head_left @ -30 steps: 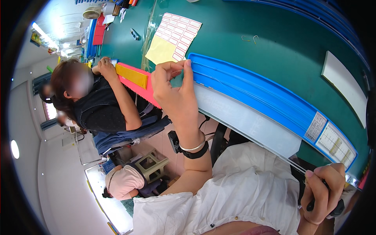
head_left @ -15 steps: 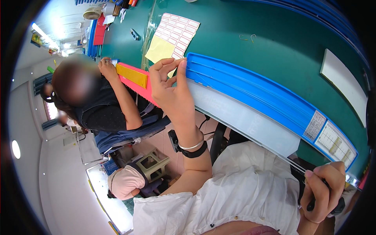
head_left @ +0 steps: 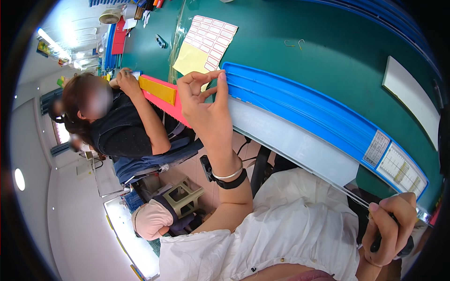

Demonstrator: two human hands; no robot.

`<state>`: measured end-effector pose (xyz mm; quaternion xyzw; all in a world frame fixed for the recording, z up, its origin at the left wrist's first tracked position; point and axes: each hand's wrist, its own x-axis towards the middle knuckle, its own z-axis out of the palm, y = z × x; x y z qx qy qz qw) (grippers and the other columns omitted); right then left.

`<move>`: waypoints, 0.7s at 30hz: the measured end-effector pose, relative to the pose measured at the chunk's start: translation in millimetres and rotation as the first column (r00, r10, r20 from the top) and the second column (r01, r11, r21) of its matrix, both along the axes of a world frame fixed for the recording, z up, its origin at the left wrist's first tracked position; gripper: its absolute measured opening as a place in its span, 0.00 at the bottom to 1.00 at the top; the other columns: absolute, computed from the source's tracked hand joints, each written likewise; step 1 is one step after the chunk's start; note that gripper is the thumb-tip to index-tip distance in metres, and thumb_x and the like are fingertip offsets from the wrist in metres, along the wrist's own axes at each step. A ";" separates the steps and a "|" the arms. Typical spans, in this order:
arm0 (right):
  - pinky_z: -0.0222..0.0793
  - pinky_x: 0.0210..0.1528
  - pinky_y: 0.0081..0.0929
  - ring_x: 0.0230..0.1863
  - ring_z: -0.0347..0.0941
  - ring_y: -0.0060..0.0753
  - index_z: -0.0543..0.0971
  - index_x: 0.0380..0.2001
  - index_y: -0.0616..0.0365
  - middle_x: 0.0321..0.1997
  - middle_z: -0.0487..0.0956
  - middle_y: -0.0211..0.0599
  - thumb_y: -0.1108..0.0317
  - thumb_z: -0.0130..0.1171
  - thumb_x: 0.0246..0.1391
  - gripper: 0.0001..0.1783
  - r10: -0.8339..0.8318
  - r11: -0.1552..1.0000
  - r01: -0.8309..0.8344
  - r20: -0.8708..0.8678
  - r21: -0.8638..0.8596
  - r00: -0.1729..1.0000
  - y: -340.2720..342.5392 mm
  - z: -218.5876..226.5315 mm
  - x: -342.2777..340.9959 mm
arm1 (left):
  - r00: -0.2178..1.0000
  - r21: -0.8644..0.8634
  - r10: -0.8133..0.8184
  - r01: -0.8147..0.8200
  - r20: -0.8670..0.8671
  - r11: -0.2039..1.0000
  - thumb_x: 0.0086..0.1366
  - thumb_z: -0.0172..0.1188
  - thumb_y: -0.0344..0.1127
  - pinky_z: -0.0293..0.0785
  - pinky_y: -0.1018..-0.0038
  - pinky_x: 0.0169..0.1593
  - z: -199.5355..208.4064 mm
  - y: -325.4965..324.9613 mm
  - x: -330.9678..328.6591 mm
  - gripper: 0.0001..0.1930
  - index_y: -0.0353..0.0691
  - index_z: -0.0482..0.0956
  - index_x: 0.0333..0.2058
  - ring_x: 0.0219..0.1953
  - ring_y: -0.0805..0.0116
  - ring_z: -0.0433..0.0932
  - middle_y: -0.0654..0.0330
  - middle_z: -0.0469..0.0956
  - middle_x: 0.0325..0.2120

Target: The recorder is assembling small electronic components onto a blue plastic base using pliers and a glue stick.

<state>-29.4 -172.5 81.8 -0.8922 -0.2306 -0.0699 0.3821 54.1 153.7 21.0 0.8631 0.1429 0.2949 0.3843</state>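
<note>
A long blue case (head_left: 300, 110) with lengthwise grooves lies slantwise on the green table, its translucent lid (head_left: 290, 140) folded open toward me. At the case's far left end is my left hand (head_left: 206, 100), thumb and forefinger pinched together against the corner; what lies between the tips is too small to make out. A fine thread seems to cross the case near those fingers. My right hand (head_left: 391, 225) is closed near the case's right end, beside thin pale strands (head_left: 349, 193) that run toward its thumb. Something dark shows among its fingers, mostly hidden.
Beyond the case lie a label sheet (head_left: 213, 37), two small hooked wires (head_left: 295, 44) and a white slab (head_left: 410, 100). To my left a co-worker (head_left: 126, 126) sits by a pink board with a yellow block (head_left: 157, 91). A plastic stool (head_left: 185, 196) stands on the floor.
My right hand has shifted slightly to the right, still closed. My left hand stays almost in place at the case's corner. The co-worker's head has turned.
</note>
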 end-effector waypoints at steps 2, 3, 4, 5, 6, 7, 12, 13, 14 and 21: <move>0.62 0.31 0.33 0.33 0.68 0.40 0.78 0.38 0.60 0.38 0.71 0.42 0.80 0.62 0.47 0.12 -0.003 1.000 0.003 -0.006 -0.001 1.000 0.1 0.4 -0.1 | 1.000 0.000 0.009 -0.010 -0.023 1.000 0.63 0.63 0.22 0.77 0.77 0.39 2.3 -2.3 0.1 0.12 0.37 0.67 0.37 0.40 0.70 0.83 0.55 0.82 0.34; 0.62 0.31 0.33 0.33 0.68 0.40 0.78 0.38 0.60 0.38 0.71 0.42 0.80 0.62 0.47 0.12 -0.006 1.000 0.006 -0.005 0.001 1.000 0.5 -0.1 -0.4 | 1.000 0.000 0.010 -0.010 -0.023 1.000 0.63 0.63 0.22 0.77 0.77 0.39 1.7 -0.9 -0.4 0.12 0.37 0.67 0.37 0.40 0.70 0.83 0.55 0.82 0.34; 0.62 0.32 0.33 0.33 0.68 0.40 0.78 0.38 0.60 0.38 0.71 0.42 0.80 0.62 0.47 0.12 -0.008 1.000 0.008 -0.005 0.002 1.000 0.8 -0.5 -0.6 | 1.000 0.030 0.004 -0.004 -0.027 1.000 0.63 0.64 0.23 0.77 0.79 0.39 0.6 1.7 -1.2 0.13 0.38 0.66 0.38 0.40 0.71 0.83 0.54 0.83 0.34; 0.62 0.32 0.33 0.33 0.68 0.40 0.78 0.38 0.60 0.38 0.71 0.42 0.80 0.62 0.47 0.12 -0.007 1.000 0.007 -0.004 0.004 1.000 0.8 -0.7 -0.6 | 1.000 0.060 -0.001 0.002 -0.031 0.998 0.62 0.66 0.23 0.76 0.81 0.38 0.1 3.3 -1.8 0.14 0.38 0.66 0.38 0.40 0.72 0.82 0.53 0.83 0.34; 0.62 0.32 0.33 0.33 0.68 0.40 0.78 0.38 0.60 0.38 0.71 0.41 0.80 0.62 0.47 0.12 -0.008 1.000 0.008 -0.007 -0.002 1.000 0.3 0.1 -0.5 | 1.000 0.058 -0.002 0.004 -0.031 0.998 0.62 0.66 0.23 0.76 0.81 0.38 0.0 2.9 -1.2 0.14 0.38 0.66 0.38 0.40 0.72 0.82 0.53 0.83 0.34; 0.62 0.32 0.33 0.33 0.69 0.40 0.78 0.38 0.60 0.38 0.71 0.41 0.80 0.62 0.47 0.12 -0.008 1.000 0.008 -0.010 -0.007 1.000 -0.2 0.8 -0.3 | 1.000 0.058 -0.009 0.011 -0.028 0.998 0.62 0.65 0.23 0.76 0.81 0.38 0.0 2.4 -0.8 0.14 0.38 0.66 0.38 0.40 0.73 0.82 0.53 0.83 0.34; 0.62 0.32 0.33 0.33 0.68 0.40 0.78 0.38 0.59 0.38 0.71 0.41 0.79 0.63 0.48 0.12 -0.012 1.000 0.012 -0.023 -0.004 1.000 0.6 2.5 0.2 | 1.000 0.090 -0.019 0.021 -0.022 0.996 0.62 0.65 0.23 0.77 0.81 0.38 0.0 2.2 -1.4 0.14 0.38 0.66 0.38 0.40 0.72 0.82 0.53 0.83 0.34; 0.62 0.32 0.33 0.33 0.68 0.40 0.78 0.38 0.59 0.38 0.71 0.40 0.79 0.63 0.48 0.12 -0.011 1.000 0.011 -0.029 -0.005 1.000 0.6 2.9 0.4 | 0.999 0.089 -0.023 0.025 -0.023 0.996 0.62 0.65 0.22 0.77 0.81 0.38 -0.3 3.3 -1.5 0.14 0.38 0.66 0.38 0.40 0.72 0.83 0.53 0.83 0.34; 0.62 0.32 0.33 0.33 0.68 0.40 0.78 0.38 0.59 0.38 0.71 0.40 0.79 0.63 0.48 0.12 -0.011 1.000 0.011 -0.029 -0.004 1.000 0.6 3.3 0.7 | 0.999 0.088 -0.028 0.030 -0.025 0.996 0.62 0.65 0.22 0.77 0.81 0.38 -0.5 4.2 -1.7 0.14 0.38 0.66 0.38 0.40 0.71 0.83 0.53 0.83 0.34; 0.62 0.32 0.33 0.32 0.68 0.39 0.78 0.37 0.60 0.37 0.72 0.42 0.82 0.63 0.45 0.14 -0.006 1.000 0.006 -0.028 0.003 1.000 4.7 0.7 5.9 | 0.998 0.113 -0.057 0.060 -0.034 0.992 0.60 0.66 0.21 0.79 0.74 0.36 1.9 5.8 -1.0 0.10 0.35 0.71 0.30 0.37 0.67 0.85 0.59 0.79 0.30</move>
